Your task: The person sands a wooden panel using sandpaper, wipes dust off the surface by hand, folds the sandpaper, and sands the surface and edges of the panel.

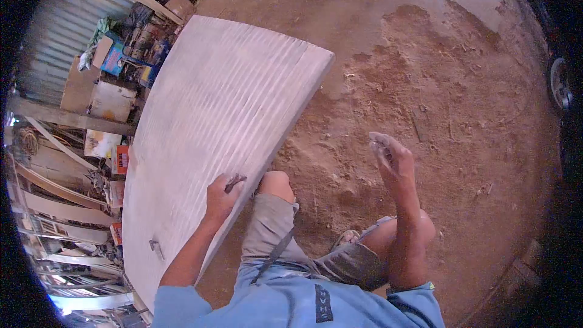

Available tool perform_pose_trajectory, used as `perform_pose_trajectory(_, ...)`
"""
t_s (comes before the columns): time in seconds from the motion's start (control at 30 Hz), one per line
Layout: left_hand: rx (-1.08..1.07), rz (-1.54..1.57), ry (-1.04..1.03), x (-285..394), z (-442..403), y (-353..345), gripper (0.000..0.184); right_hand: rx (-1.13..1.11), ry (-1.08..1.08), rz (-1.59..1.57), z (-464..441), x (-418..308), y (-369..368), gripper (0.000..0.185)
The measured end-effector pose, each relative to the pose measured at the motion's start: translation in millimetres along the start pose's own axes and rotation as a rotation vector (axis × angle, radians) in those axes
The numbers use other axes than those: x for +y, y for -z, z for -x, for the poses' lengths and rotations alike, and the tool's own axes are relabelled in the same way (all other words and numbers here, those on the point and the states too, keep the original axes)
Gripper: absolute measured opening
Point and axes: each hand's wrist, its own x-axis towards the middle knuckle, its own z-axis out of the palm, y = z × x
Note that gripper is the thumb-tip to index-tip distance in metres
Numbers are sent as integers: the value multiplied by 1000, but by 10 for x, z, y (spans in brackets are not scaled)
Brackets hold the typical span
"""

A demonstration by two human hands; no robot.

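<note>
Currently, left hand (220, 201): curled, pinching a small dark piece (235, 181) on the ribbed panel (209, 109), near the long edge.
Ribbed panel: directly beneath the left hand, reaching well ahead.
Right hand (393, 157): half-curled above the brown floor (480, 140), well right of the left hand; cannot tell whether fingertips touch.

Left hand (220, 198) curled, right hand (395, 158) raised, loose
</note>
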Motion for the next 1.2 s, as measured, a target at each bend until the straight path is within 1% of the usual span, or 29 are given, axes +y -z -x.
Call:
perform_pose_trajectory(0.03,0,0,-1,30,-67,-53,25,-10,18,29,-5,10,2,24)
perform_pose_trajectory(0.07,17,-8,-73,68,-256,-136,25,-3,20,30,-26,1,10,24)
perform_pose_trajectory(0.1,29,-13,-147,146,-450,-215,25,-19,-28,86,-17,-36,26,24)
perform_pose_trajectory(0.17,28,-16,-197,538,-907,-345,25,-27,-85,153,25,14,50,24)
perform_pose_trajectory(0.23,34,120,-291,884,-1483,-561,26,78,76,116,60,191,39,23)
perform_pose_trajectory(0.27,91,148,-416,1005,-1851,-744,27,89,77,128,90,177,57,23)
perform_pose_trajectory(0.3,67,132,-388,1170,-2235,-909,30,87,1,134,122,150,72,23)
perform_pose_trajectory(0.33,112,56,-473,1363,-2600,-1038,32,86,-70,142,140,123,93,23)
perform_pose_trajectory(0.4,112,95,-431,1809,-3058,-1176,33,94,-73,168,146,168,99,24)
perform_pose_trajectory(0.47,111,96,-458,1817,-3174,-1230,33,100,-75,191,162,120,131,24)
perform_pose_trajectory(0.53,126,111,-498,1763,-3053,-1141,31,17,-260,180,182,30,128,25)
perform_pose_trajectory(0.57,149,147,-520,1626,-2822,-1068,29,30,-251,184,169,25,136,25)
perform_pose_trajectory(0.6,146,205,-541,1420,-2663,-1040,32,35,-196,178,178,41,130,26)
perform_pose_trajectory(0.63,56,17,-409,1222,-2537,-981,31,43,-141,171,192,57,123,26)
perform_pose_trajectory(0.67,34,53,-461,1108,-2305,-843,30,73,-135,172,209,38,101,26)
perform_pose_trajectory(0.7,90,169,-503,1093,-2119,-762,27,58,-130,104,215,-17,71,26)
perform_pose_trajectory(0.73,94,177,-527,1081,-2115,-728,26,53,-110,49,206,-88,78,27)
perform_pose_trajectory(0.77,102,192,-557,1136,-2203,-713,26,34,-73,95,228,-115,56,27)
perform_pose_trajectory(0.8,96,232,-537,1250,-2310,-721,25,10,-39,141,269,-99,-28,28)
perform_pose_trajectory(0.83,92,269,-511,1373,-2442,-718,24,10,-73,113,286,-86,-135,27)
perform_pose_trajectory(0.87,104,290,-562,1487,-2684,-795,24,5,-114,73,260,-40,-219,27)
perform_pose_trajectory(0.93,133,134,-501,1619,-3113,-1004,24,65,-43,162,217,37,-225,25)
perform_pose_trajectory(0.97,133,132,-473,1635,-3162,-1037,23,86,-9,223,212,44,-190,24)
perform_pose_trajectory(1.0,150,137,-485,1667,-3069,-983,23,97,9,227,215,32,-125,24)
perform_pose_trajectory(1.07,72,236,-477,1627,-2833,-840,25,76,-64,251,234,32,-54,26)
perform_pose_trajectory(1.1,82,235,-484,1555,-2711,-763,25,82,-54,249,207,120,-95,26)
perform_pose_trajectory(1.13,77,131,-485,1483,-2538,-700,26,104,-18,253,190,227,-120,26)
perform_pose_trajectory(1.17,74,32,-482,1349,-2429,-751,27,125,20,261,156,365,-168,26)
perform_pose_trajectory(1.2,61,135,-535,1091,-2350,-822,28,120,27,265,142,354,-187,26)
